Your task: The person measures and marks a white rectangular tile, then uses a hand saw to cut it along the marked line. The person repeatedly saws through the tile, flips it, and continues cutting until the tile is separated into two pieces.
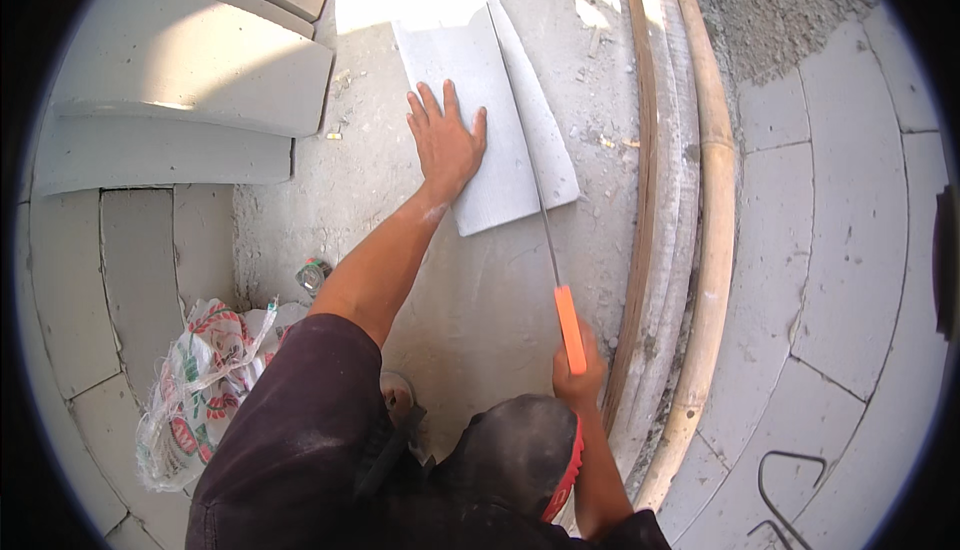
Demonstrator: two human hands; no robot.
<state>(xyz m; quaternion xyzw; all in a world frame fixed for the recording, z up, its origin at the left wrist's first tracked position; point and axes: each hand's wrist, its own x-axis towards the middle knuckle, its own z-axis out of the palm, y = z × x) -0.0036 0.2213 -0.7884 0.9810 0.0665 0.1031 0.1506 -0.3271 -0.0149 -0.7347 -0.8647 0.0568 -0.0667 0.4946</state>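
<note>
Two walls (770, 240) of pale blocks flank a dusty floor (450, 300), with a stack (190, 60) of large slabs at the upper left. None of those slabs is being touched; whether any are also meant for cutting cannot be told. A bamboo pole (715, 210) and a plank (645, 150) run along the right.

The block (465, 130) being worked lies flat on the floor, ahead of the person. A narrower strip (533, 115) lies along its right side, the saw (544, 215) between them. So the block is laid down, steadied and the blade lined up lengthwise; I judge the cut to be well along. Its depth is hidden, and sunlight washes out the far end, so full separation cannot be confirmed. If the two are joined anywhere, the remaining sawing is what is left, then clearing the strip away.

A bag (195, 390) slumps at the lower left. The left hand (446, 145) is spread flat on the block, pressing rather than grasping. The right hand (580, 370) is wrapped around the saw's orange handle. A few crumbs (608, 140) dot the floor beyond the strip.
</note>
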